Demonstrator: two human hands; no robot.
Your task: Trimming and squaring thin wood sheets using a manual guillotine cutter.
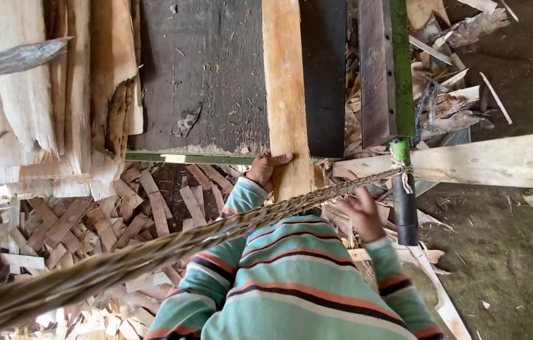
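A: Item one, the wooden plank (285, 94)?

B: Pale, narrow, long. It lies lengthwise on the dark table top (203, 75), running from 12 o'clock down toward the centre of the view, and its near end overhangs the table's green metal edge (184, 157)

A: Item two, the left hand (265, 167)?

B: At the plank's near end, on its 9 o'clock side. Fingers are curled against the plank's edge, fingertips pressing the wood; the hand grips the plank. The sleeve is striped teal, orange and dark

A: Item three, the right hand (362, 213)?

B: At about 4 o'clock from the plank's end, just apart from it. Fingers are loosely spread, closed on nothing. It hovers below the braided rope (153, 252); I cannot tell whether it touches the rope

A: The rope itself?

B: Thick, straw-coloured, plaited. It crosses the view from 8 o'clock up to 3 o'clock, passes in front of the plank's end and is tied to a green upright post (400, 69) with a black lower section

A: Remaining stock?

B: Thin veneer sheets (40, 94), torn at the edges, stacked at 10 o'clock. Wood offcuts (90, 220), short flat strips, heaped on the ground at 8 o'clock. A second pale board (499, 160) running out to 3 o'clock from the post. Bare earth floor (506, 264) at 4 o'clock, with scattered splinters
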